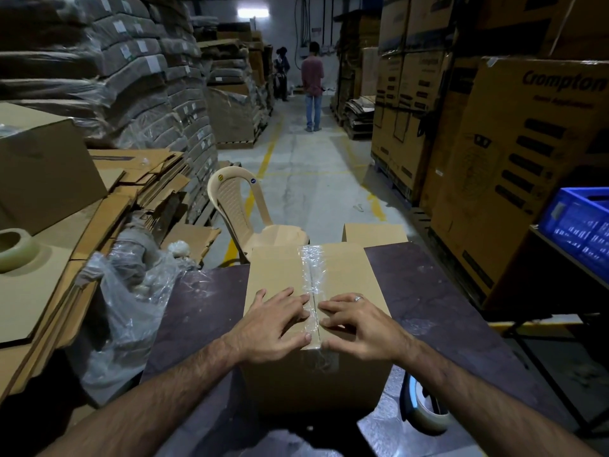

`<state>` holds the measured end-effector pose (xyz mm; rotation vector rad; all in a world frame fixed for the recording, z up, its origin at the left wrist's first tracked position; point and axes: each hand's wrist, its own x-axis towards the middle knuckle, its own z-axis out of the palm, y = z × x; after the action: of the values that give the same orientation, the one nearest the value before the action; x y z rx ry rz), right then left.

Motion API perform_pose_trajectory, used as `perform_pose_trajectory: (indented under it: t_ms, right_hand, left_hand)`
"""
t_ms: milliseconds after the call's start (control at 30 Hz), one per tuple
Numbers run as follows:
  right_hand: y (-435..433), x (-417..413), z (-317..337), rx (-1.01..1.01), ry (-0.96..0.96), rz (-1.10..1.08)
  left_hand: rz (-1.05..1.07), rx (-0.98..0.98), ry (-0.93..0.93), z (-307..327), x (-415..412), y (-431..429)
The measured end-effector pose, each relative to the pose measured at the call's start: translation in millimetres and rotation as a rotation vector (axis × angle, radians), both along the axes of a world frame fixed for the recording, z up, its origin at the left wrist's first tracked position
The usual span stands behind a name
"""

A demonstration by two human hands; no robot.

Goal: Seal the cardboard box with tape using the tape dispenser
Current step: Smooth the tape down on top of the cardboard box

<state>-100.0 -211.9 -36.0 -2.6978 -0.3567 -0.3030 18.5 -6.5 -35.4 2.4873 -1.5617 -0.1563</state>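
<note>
- cardboard box (276,275) sits on dark table (428,291), flaps shut; clear tape (313,268) runs along centre seam from far edge to near edge, wrinkled mid-way
- left hand (273,328) flat on box top, left of seam, fingers spread & open, gripping nothing; fingertips (304,300) touch tape
- right hand (359,328) flat on box top, right of seam, open too, nothing held; ring (358,298) on one finger
- tape dispenser (425,410) w/ roll lies on table, just right of box's near corner, under right forearm, apart from both hands
- spare tape roll (14,245) on flat cardboard stack (49,291) far left; plastic chair (244,212) behind box; blue crate (580,222) far right
</note>
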Motion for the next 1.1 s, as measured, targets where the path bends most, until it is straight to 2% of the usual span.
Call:
perform_pose_trajectory:
  t_ms: [167,367,667,1100]
  right_hand:
    - [-0.1,1.3,-6.9,-0.105,-0.003,0.008]
    - [6.3,-7.7,-18.4,-0.206,-0.142,-0.081]
    - [20.6,-17.7,-39.6,-0.340,-0.235,-0.217]
    - [25.2,-18.4,-43.3,-0.342,-0.292,-0.256]
  left_hand:
    - [-0.016,0.035,-0.016,2.0,-0.7,1.3]
    - [-0.021,0.086,-0.012,6.1,-2.0,1.1]
    - [0.060,0.233,-0.183,1.5,-24.0,-1.9]
    - [0.027,0.284,-0.215,2.5,-22.0,0.3]
